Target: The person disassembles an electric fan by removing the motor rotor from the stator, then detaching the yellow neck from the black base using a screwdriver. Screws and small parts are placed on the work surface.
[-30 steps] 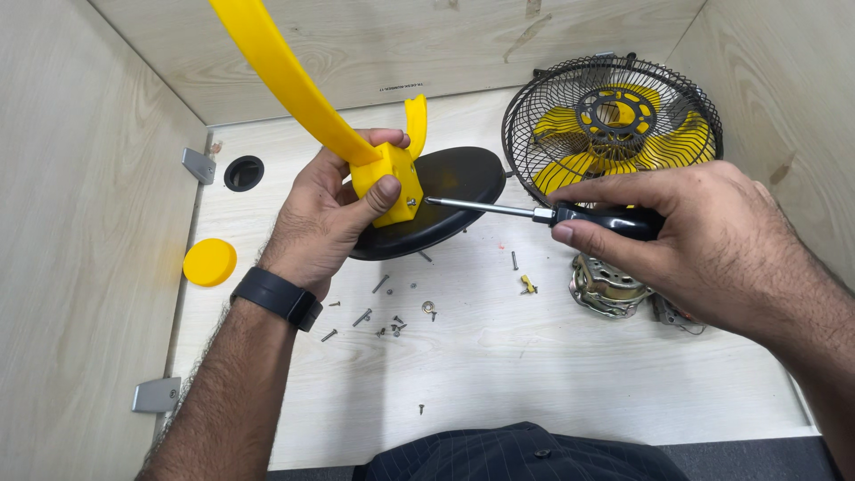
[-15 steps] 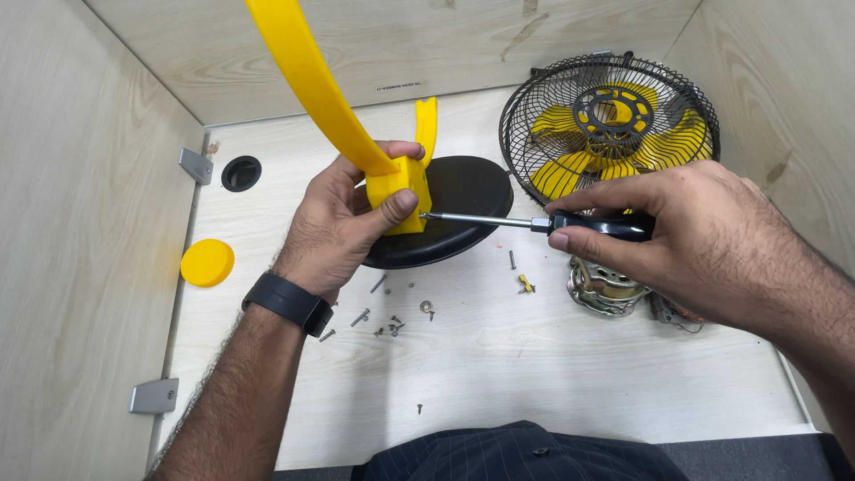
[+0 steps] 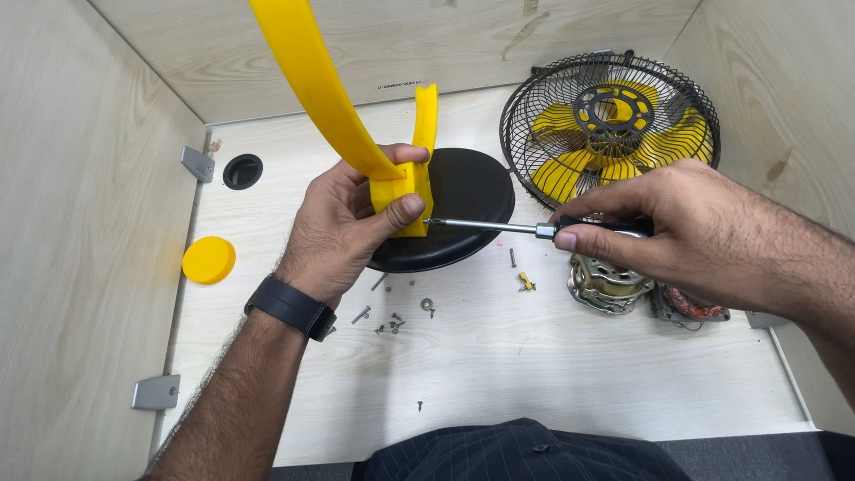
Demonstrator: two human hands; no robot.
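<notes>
Yellow plastic bracket (image 3: 403,191) sits clenched in the left hand (image 3: 343,227), atop the black round base (image 3: 459,209). Right hand (image 3: 663,227) grasps the screwdriver (image 3: 534,229), whose shaft runs level, long axis sideways, tip pointing leftward from that grip, touching the bracket just beside the left thumb. Loose screws (image 3: 392,321) lie below.

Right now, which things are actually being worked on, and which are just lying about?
In hand:
- left hand grips yellow bracket
- right hand holds screwdriver, tip at the bracket
- black base beneath

Lying about:
- fan cage
- motor
- loose screws
- yellow cap
</notes>
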